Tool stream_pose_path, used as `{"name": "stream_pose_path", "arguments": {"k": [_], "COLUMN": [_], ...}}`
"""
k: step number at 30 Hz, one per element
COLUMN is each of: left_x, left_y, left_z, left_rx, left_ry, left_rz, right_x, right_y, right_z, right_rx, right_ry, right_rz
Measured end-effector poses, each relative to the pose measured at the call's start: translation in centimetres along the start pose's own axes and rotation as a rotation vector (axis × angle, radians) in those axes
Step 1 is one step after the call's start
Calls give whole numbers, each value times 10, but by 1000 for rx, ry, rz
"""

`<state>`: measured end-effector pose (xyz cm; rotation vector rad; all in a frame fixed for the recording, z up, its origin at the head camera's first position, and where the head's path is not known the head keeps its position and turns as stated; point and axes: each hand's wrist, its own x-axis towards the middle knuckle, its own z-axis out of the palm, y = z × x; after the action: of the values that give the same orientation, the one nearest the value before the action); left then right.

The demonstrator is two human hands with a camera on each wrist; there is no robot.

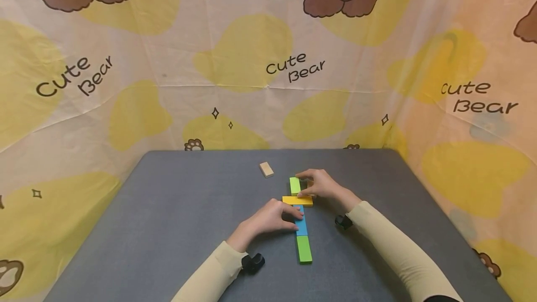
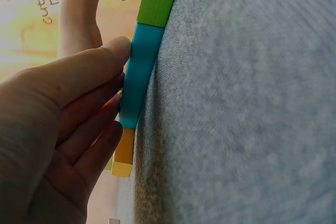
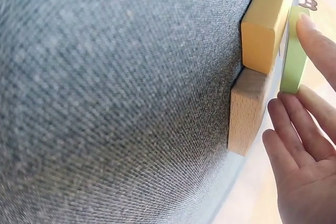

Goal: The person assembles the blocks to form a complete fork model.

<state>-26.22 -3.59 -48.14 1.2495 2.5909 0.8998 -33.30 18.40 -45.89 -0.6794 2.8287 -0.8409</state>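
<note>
My right hand (image 1: 320, 184) pinches a light green block (image 3: 295, 56) by its two ends, thumb at one and fingertips at the other. Just past the yellow block (image 1: 287, 201) it holds this block, which appears raised beside a wooden block (image 3: 247, 111) on the table. That wooden block is mostly hidden by the right hand in the head view. My left hand (image 1: 270, 216) rests its thumb and fingertips on the blue block (image 2: 140, 74), fingers only slightly bent. Against the blue block's near end lies a green block (image 1: 304, 250); the yellow block lies crosswise at its far end.
A loose wooden block (image 1: 266, 169) lies farther back, left of the row. The grey cloth-covered table (image 1: 189, 209) ends at a printed fabric backdrop (image 1: 239, 59) behind and to the sides. Each wrist wears a small black device.
</note>
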Motion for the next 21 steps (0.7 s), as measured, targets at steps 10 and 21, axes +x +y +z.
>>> {"name": "stream_pose_path", "arguments": {"k": [10, 21], "left_x": [0, 0], "left_y": [0, 0], "left_z": [1, 1], "left_rx": [7, 1], "left_ry": [0, 2], "left_rz": [-12, -5], "right_x": [2, 3], "right_y": [2, 2], "right_z": [2, 1], "right_rx": [-42, -28], "right_ry": [-1, -35], "right_rz": [-7, 18]}}
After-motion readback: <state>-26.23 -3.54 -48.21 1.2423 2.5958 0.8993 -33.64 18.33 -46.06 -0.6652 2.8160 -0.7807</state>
